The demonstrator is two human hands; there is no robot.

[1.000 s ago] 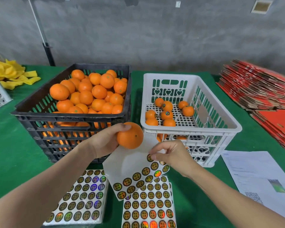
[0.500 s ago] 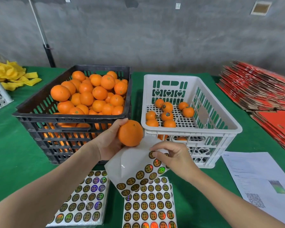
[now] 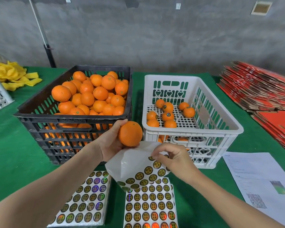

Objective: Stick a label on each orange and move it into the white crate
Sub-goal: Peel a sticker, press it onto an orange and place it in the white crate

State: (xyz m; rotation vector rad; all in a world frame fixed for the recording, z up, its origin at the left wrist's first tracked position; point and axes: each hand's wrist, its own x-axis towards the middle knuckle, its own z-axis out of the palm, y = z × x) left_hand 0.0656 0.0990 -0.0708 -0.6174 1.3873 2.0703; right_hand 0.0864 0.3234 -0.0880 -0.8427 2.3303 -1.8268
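The right hand [image 3: 173,159] pinches a label [image 3: 152,158] on the curled sheet [image 3: 135,165], fingers together. The sheet hangs loose, so the label could crease or stick to itself, and the fingers hide whether it is free. The left hand [image 3: 111,143] clamps the orange [image 3: 130,133] just before the white crate [image 3: 220,129]; a slack grip could drop it.

Yellow foam nets [image 3: 11,74] far left, stacked red cartons [image 3: 260,91] far right, printed sheet [image 3: 257,176] on green cloth [image 3: 15,153]
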